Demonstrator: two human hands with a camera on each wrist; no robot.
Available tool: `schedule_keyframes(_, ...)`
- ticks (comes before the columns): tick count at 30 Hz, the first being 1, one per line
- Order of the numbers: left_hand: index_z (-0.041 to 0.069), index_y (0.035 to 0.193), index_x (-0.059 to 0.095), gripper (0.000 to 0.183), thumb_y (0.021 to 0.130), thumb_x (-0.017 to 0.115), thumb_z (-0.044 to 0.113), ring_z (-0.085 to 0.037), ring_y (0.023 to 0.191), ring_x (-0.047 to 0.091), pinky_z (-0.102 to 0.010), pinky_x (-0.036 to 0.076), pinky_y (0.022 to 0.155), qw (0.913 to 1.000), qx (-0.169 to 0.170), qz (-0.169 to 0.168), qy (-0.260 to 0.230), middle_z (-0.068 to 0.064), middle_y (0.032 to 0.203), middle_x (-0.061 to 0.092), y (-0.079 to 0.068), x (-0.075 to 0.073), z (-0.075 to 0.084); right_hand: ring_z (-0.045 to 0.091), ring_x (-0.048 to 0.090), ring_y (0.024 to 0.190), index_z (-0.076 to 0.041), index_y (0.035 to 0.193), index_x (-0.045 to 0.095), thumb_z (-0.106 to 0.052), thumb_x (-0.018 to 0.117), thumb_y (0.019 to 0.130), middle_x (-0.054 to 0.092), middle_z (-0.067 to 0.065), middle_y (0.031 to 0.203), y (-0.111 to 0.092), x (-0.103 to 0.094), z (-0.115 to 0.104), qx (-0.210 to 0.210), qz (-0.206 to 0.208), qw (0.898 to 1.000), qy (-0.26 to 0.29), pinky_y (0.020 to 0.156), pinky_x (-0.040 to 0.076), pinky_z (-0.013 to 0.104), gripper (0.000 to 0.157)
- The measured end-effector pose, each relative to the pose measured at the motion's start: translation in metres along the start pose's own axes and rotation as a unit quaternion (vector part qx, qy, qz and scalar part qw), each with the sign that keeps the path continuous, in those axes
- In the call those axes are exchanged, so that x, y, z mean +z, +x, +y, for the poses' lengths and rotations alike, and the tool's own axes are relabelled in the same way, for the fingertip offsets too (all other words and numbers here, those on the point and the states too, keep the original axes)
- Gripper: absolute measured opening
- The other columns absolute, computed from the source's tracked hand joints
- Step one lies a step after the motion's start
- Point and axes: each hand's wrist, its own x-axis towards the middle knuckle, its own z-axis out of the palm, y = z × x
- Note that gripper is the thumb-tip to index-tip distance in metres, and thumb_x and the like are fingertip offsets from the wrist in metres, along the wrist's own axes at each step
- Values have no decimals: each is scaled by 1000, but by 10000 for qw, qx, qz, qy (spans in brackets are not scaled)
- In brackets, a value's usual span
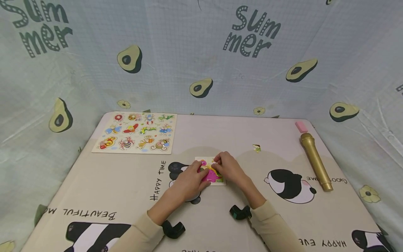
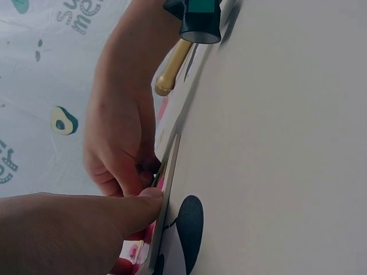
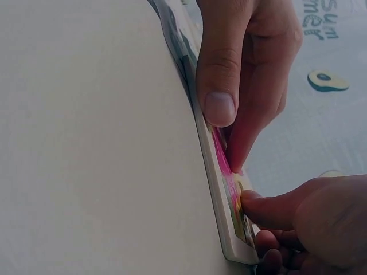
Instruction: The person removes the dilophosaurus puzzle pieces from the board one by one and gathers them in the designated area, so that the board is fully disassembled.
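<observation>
A small jigsaw puzzle point(image 1: 211, 176) with a bright pink picture lies flat on the table in front of the person. From the left, the left hand point(image 1: 190, 180) rests on it, thumb by the near edge and fingers on the picture. The right hand point(image 1: 230, 168) is over its right side, thumb and fingers pinching a puzzle piece at the picture, mostly hidden by the fingertips. In the right wrist view, the right thumb point(image 3: 252, 201) touches the picture near a corner, other fingers curled by the edge. A loose puzzle piece point(image 1: 256, 148) lies behind and to the right.
A wooden insect peg board point(image 1: 148, 150) lies at the back left. A gold cylinder point(image 1: 316, 162) and a pink block point(image 1: 301, 126) sit along the right side. The tablecloth point(image 1: 110, 185) has printed pandas; an avocado-print curtain point(image 1: 170, 42) hangs behind and at both sides.
</observation>
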Motion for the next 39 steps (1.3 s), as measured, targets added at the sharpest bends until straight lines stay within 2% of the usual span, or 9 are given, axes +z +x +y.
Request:
schedule_keyframes(7, 13, 137, 62, 52, 96, 62, 46, -28, 126, 56, -40, 52, 105, 10000, 11, -16, 46, -16, 143, 51, 0, -1, 0, 17, 52, 81, -3, 105, 62, -17, 73, 92, 57, 8, 95, 1, -2, -2, 79, 38, 9999, 149, 71, 46, 27, 22)
schedule_keyframes(16, 12, 136, 63, 50, 97, 62, 44, -25, 118, 57, -38, 55, 99, 10000, 64, -13, 6, -15, 139, 51, 0, -2, 0, 14, 59, 78, -5, 98, 65, -14, 71, 93, 68, 5, 89, 1, -5, 1, -35, 269, 9984, 493, 67, 51, 24, 12)
schedule_keyframes(23, 12, 138, 62, 52, 97, 61, 45, -27, 124, 57, -39, 53, 104, 9999, 1, -116, -5, -16, 142, 50, 1, -3, 1, 15, 58, 79, -6, 107, 63, -12, 71, 93, 66, 6, 93, 4, -6, 5, -23, 91, 9971, 750, 67, 51, 24, 17)
schedule_keyframes(30, 13, 138, 61, 52, 98, 61, 45, -26, 124, 57, -39, 53, 105, 9999, -5, -139, -13, -15, 143, 51, 1, -4, 0, 13, 59, 77, -11, 116, 65, -13, 67, 96, 68, 5, 94, 6, -6, 11, -401, 10, 9966, 721, 68, 51, 24, 19)
schedule_keyframes(39, 13, 138, 61, 52, 97, 62, 45, -26, 123, 57, -39, 54, 103, 9999, 3, -103, -71, -15, 142, 51, 1, -4, -1, 14, 59, 79, -12, 113, 67, -13, 65, 97, 69, 6, 96, 5, -7, 10, -502, -107, 9952, 830, 71, 50, 26, 15)
